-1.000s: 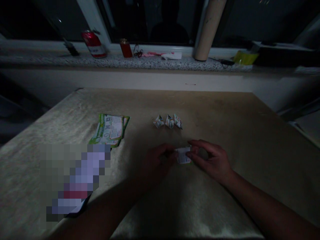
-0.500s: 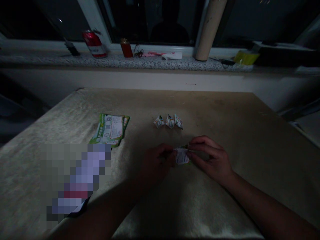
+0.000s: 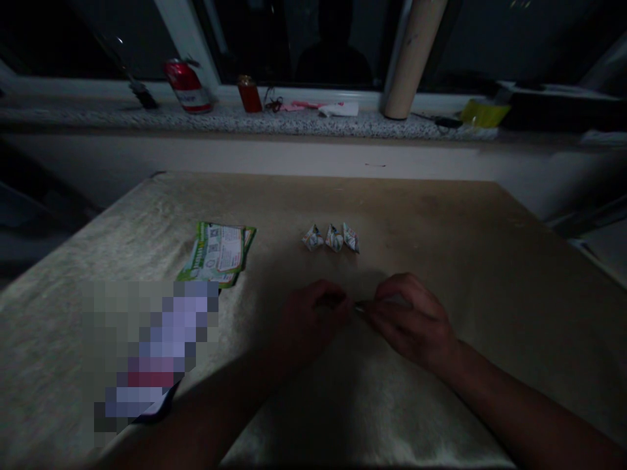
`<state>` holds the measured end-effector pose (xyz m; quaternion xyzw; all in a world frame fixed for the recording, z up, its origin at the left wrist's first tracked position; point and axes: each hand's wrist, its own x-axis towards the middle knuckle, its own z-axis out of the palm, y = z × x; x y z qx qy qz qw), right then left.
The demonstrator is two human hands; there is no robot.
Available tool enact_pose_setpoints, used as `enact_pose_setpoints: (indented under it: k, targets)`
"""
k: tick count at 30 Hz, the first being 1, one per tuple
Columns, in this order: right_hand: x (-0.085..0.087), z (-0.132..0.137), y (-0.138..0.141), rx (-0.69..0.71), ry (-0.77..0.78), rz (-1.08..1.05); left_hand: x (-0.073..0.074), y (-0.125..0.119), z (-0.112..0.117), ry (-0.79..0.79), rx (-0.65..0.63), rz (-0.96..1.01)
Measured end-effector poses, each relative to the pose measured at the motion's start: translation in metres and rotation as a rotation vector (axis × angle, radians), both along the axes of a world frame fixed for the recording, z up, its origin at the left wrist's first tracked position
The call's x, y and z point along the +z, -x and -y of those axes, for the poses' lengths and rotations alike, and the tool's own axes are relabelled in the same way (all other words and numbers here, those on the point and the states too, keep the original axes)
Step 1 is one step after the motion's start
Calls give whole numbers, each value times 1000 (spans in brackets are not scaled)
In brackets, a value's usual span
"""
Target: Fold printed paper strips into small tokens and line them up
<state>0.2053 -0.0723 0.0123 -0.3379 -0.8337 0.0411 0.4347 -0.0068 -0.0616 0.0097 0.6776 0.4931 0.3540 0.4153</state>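
Note:
Both my hands meet over the middle of a beige cloth-covered table [image 3: 441, 222] in dim light. My left hand [image 3: 308, 320] and my right hand [image 3: 409, 320] each pinch an end of a small folded paper strip [image 3: 359, 307], which shows only as a thin edge between the fingertips. Just beyond the hands, three small folded paper pieces [image 3: 330, 237] lie in a row. A stack of green and white printed leaflets [image 3: 218, 253] lies to the left of them.
A blurred-out object [image 3: 147, 352] rests at the table's front left. Behind the table runs a speckled stone windowsill [image 3: 245, 121] with a red can [image 3: 189, 85], a small red container [image 3: 249, 94], a tall cardboard tube [image 3: 411, 59] and a yellow item [image 3: 482, 112].
The white printed face of the paper was visible between my hands; now it is folded or turned edge-on and nearly hidden. My right hand has closed down over it.

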Motion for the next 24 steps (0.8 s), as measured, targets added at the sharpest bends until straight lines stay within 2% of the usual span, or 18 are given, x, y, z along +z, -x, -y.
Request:
enact_pose_setpoints:
  k: [4, 7, 11, 14, 18, 24]
  targets:
    - [2, 4, 0, 36, -144, 115, 0, 0, 0, -29, 16, -90]
    - [2, 4, 0, 60, -160, 180, 3, -1, 1, -65, 1, -157]
    - [1, 5, 0, 98, -127, 197, 3, -1, 0, -88, -26, -315]
    - [0, 6, 1, 139, -95, 202, 1, 1, -4, -110, 13, -416]
    - [-2, 4, 0, 184, 5, 288, -1, 3, -7, -78, 52, -380]
    - [-8, 0, -5, 205, 148, 416, -6, 2, -5, -81, 22, -404]
